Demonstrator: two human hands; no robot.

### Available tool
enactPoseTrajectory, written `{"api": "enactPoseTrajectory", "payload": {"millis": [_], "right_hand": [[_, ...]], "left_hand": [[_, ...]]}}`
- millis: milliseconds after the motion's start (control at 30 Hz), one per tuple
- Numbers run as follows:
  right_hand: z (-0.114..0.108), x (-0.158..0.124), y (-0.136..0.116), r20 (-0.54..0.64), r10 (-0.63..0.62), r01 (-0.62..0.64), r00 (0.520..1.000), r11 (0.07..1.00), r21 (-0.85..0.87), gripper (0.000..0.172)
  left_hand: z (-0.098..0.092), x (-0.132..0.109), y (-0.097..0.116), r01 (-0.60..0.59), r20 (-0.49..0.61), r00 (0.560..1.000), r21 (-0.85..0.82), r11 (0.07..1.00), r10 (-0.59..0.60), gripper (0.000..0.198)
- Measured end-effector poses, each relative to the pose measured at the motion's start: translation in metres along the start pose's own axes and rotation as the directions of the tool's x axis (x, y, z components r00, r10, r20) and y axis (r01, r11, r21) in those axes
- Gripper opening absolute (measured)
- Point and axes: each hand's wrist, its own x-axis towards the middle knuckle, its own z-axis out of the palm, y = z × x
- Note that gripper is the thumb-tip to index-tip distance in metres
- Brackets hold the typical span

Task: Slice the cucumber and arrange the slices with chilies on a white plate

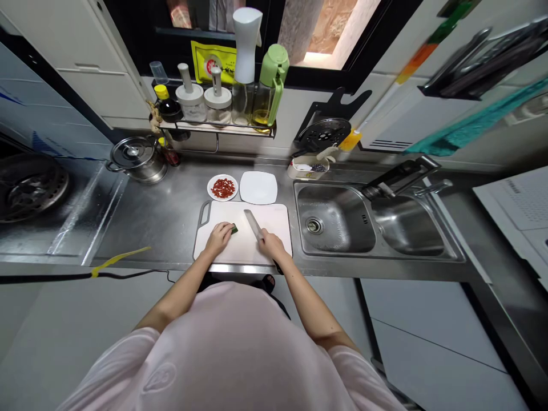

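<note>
A white cutting board (pixel 274 219) with a grey handle lies on the counter in front of me. My left hand (pixel 219 237) rests on its left half, fingers bent and pressed around a small dark green vegetable piece (pixel 234 229). In my right hand (pixel 271 244) is a kitchen knife (pixel 252 223), gripped by the handle. Its blade points away from me and to the left, apart from the green piece. Beyond the board stand a small plate of chopped red pieces (pixel 223 188) and a white square plate (pixel 258 188).
A double steel sink (pixel 336 220) is set into the counter on the right. At the back left stands a lidded pot (pixel 137 160). Bottles and jars line a wall shelf (pixel 205 127). A black cable (pixel 128 274) with a yellow tie runs along the counter's front edge.
</note>
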Motion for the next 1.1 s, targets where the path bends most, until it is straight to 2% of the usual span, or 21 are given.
{"api": "enactPoseTrajectory", "payload": {"millis": [200,567,1100], "right_hand": [[-0.004,-0.011,-0.014,-0.024,-0.021,0.021,0.999,1.000,-0.008,0.028],[-0.010,-0.022,-0.052,-0.027,-0.077,0.076,0.997,0.996,-0.049,0.026],[-0.011,-0.019,-0.059,-0.006,-0.069,0.069,0.998,0.997,-0.027,0.023]], "left_hand": [[0.008,-0.004,-0.004,-0.022,-0.024,0.999,0.024,0.999,0.022,0.030],[0.006,-0.003,-0.001,-0.014,-0.010,1.000,0.036,0.999,0.014,0.033],[0.007,-0.004,-0.004,-0.001,0.019,1.000,0.050,0.999,0.000,0.035]]}}
